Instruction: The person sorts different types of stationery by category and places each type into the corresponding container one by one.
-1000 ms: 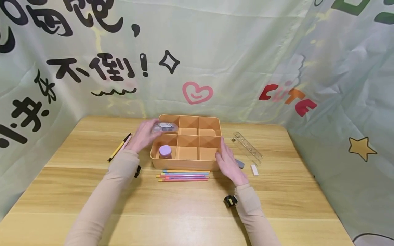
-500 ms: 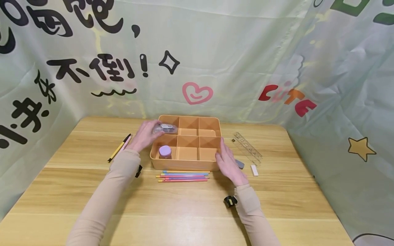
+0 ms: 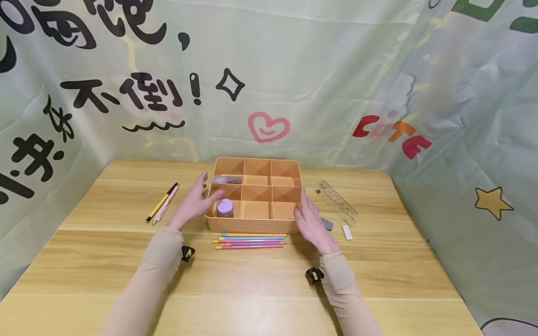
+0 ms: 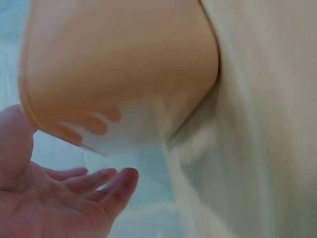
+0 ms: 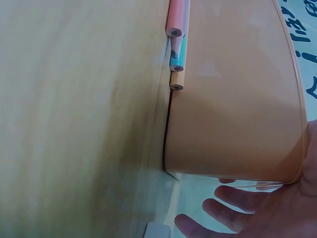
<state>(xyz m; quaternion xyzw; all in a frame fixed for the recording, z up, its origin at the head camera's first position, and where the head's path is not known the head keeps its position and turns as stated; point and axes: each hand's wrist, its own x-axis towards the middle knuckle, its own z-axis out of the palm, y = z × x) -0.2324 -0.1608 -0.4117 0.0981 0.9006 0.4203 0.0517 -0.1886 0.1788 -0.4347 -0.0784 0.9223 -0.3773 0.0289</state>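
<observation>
A tan six-compartment organizer box (image 3: 252,226) stands near the back of the table. In its back-left compartment lies a clear, purplish plastic item (image 3: 227,179), its kind hard to tell. A small jar with a purple lid (image 3: 225,206) stands in the front-left compartment. My left hand (image 3: 192,201) is beside the box's left wall, fingers spread and holding nothing, with the thumb over the rim. The left wrist view shows its palm and loosely bent fingers by the box corner. My right hand (image 3: 313,224) rests against the box's right wall, fingers extended along it.
Several colored pencils (image 3: 252,241) lie along the box's front. To the left are a yellow-and-black pen (image 3: 161,202) and a pink pen (image 3: 166,204). A clear ruler (image 3: 338,201), white eraser (image 3: 347,232) and grey-blue object (image 3: 327,224) lie right. A printed curtain hangs behind.
My left hand has let go of the clear plastic item, which now lies in the back-left compartment, and has drawn back left and toward me. The right hand has stayed put.
</observation>
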